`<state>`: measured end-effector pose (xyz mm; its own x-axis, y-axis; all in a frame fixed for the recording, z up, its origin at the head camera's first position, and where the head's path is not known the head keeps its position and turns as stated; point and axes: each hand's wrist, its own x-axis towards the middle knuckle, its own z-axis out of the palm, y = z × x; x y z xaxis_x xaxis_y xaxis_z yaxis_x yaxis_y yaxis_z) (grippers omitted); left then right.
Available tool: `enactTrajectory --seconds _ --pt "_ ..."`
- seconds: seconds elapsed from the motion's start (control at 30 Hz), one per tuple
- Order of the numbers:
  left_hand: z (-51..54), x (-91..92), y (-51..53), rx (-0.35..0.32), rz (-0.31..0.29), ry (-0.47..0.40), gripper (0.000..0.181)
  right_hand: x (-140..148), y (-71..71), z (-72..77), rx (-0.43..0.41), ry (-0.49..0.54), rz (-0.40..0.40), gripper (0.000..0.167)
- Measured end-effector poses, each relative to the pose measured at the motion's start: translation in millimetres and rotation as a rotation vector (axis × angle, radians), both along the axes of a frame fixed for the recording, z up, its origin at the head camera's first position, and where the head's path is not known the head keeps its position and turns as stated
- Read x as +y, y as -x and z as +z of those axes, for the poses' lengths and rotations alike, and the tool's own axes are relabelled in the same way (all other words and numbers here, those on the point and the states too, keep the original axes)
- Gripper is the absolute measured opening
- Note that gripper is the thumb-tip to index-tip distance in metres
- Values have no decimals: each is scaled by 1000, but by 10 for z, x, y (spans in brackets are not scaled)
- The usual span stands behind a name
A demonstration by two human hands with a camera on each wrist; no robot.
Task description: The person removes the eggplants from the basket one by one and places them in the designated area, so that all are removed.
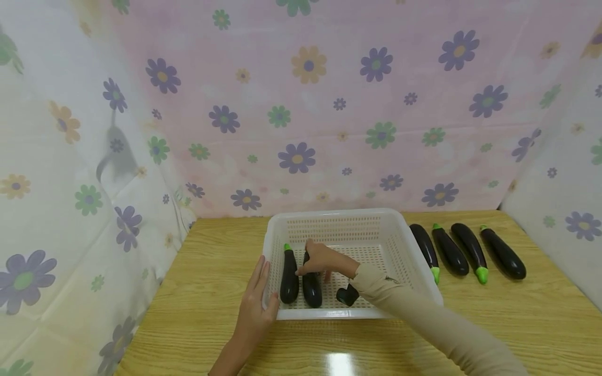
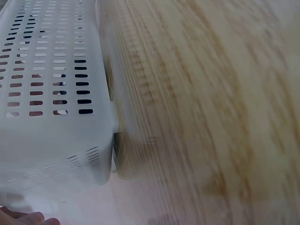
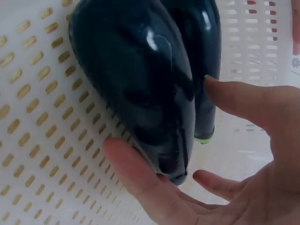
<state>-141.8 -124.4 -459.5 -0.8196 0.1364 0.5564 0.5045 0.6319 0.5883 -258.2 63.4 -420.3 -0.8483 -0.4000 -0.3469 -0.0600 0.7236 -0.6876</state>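
A white basket [image 1: 336, 313] holds two dark eggplants side by side, the left one [image 1: 289, 279] with its green stem end away from me. My right hand [image 1: 324, 259] is at the far end of the second eggplant [image 1: 312, 290]. In the right wrist view, the spread thumb and fingers of the hand [image 3: 243, 164] lie around the narrow end of the near eggplant [image 3: 140, 84], with a gap beside the thumb. My left hand [image 1: 256, 308] rests with fairly straight fingers against the basket's left side; its fingertips [image 2: 30, 219] show at the left wrist view's lower corner.
Several more eggplants lie on the wooden table [image 1: 211, 261] right of the basket, the farthest right one [image 1: 503, 253] slanting. A small black object [image 1: 348, 295] shows under my right sleeve. Flowered cloth [image 1: 301, 104] hangs behind the table and at both sides.
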Motion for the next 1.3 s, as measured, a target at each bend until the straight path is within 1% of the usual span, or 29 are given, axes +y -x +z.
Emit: enactTrajectory --seconds 0.23,0.37,0.63,0.83,1.0,1.3 --pt "3 -3 1 -9 14 -2 67 -24 -4 -11 -17 40 -17 70" --pt "0 -4 7 -14 16 -1 68 -23 -17 -5 -34 56 -23 70" --pt "-1 7 9 -1 10 2 67 31 -20 6 -49 80 -27 67" --pt "-2 14 1 -14 7 -5 67 78 -46 60 -47 90 -24 66" --pt "1 13 -7 -24 0 -19 68 117 -62 127 -36 95 -12 69" --pt "-13 15 -2 -32 20 -9 68 178 -86 226 -31 120 -24 69"
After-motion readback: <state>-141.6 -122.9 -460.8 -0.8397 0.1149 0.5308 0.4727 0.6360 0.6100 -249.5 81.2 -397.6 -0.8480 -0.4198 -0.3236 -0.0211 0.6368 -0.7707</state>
